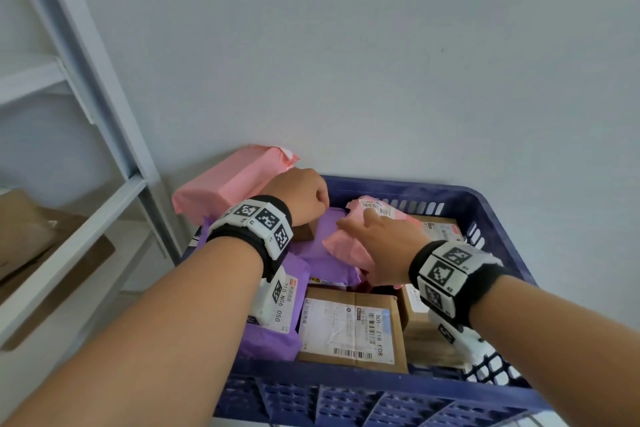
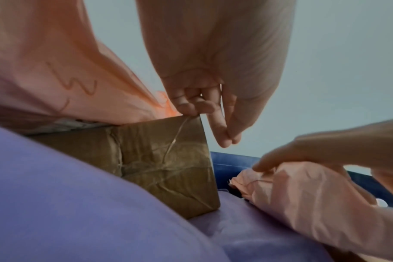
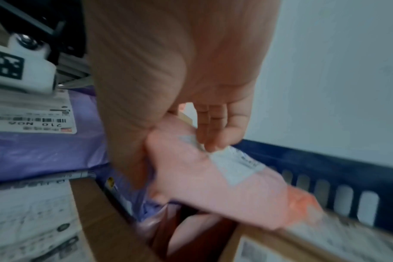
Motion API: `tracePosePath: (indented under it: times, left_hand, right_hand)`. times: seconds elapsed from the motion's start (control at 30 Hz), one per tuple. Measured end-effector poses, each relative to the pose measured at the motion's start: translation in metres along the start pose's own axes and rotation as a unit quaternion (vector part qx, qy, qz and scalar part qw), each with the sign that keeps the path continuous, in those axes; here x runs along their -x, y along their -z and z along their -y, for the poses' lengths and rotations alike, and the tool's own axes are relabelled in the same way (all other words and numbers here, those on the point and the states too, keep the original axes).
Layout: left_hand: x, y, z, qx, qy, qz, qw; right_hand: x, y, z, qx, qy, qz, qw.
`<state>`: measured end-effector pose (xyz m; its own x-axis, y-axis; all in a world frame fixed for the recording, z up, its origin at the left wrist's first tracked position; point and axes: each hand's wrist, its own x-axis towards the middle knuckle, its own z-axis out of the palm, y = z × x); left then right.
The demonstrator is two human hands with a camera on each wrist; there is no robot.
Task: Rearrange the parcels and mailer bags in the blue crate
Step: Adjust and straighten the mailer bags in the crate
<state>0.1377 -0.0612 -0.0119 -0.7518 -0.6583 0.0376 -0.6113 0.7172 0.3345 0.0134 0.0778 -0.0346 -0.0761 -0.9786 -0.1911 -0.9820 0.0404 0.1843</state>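
A blue crate [image 1: 398,185] holds several parcels and mailer bags. My left hand [image 1: 310,199] is curled into a fist at the back left, its fingertips [image 2: 186,106] touching the top edge of a small brown taped box [image 2: 168,159], also in the head view [image 1: 306,232]. Thumb and forefinger hang together past the box's right edge. A large pink mailer [image 1: 232,180] leans over the crate's back left corner beside that hand. My right hand [image 1: 374,236] grips a smaller pink mailer bag [image 1: 346,248], fingers [image 3: 213,140] on its white label, thumb against its side.
A purple mailer [image 1: 322,256] lies under both hands; another with a white label [image 1: 277,305] sits at the front left. Labelled cardboard boxes [image 1: 349,326] fill the front, with one more [image 1: 440,229] at the back right. White shelving [image 1: 104,114] stands left; a wall is behind.
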Motion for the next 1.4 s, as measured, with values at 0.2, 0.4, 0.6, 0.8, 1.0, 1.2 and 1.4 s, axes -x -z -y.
tracePosePath:
  times: [0.2,0.4,0.6,0.8,1.0,1.2,1.4]
  left_hand:
    - [-0.003,-0.002,-0.003,-0.001,0.015,-0.012,1.000]
    - [-0.007,-0.001,-0.014,0.173,0.026,-0.026,0.984]
    - [-0.008,0.030,-0.045,0.305,0.022,-0.067,0.950]
    - [0.002,0.075,-0.030,0.348,0.087,-0.184,0.915]
    - [0.014,0.105,0.002,0.380,0.188,-0.219,0.879]
    - [0.022,0.113,0.052,0.467,0.298,-0.248,0.795]
    - [0.018,0.083,0.078,0.476,0.344,-0.164,0.792]
  right_hand:
    - [0.005,0.011,-0.015,-0.075,-0.027,-0.150,0.985]
    - [0.010,0.048,-0.039,-0.292,-0.085,-0.321,0.897]
    - [0.005,0.076,-0.038,-0.469,-0.047,-0.346,0.811]
    - [-0.003,0.072,-0.049,-0.507,-0.077,-0.363,0.778]
    - [-0.023,0.034,-0.044,-0.424,-0.063,-0.171,0.887]
    - [-0.050,0.021,-0.020,-0.500,-0.076,-0.101,0.857]
    - [-0.076,0.025,0.007,-0.545,-0.110,-0.028,0.830]
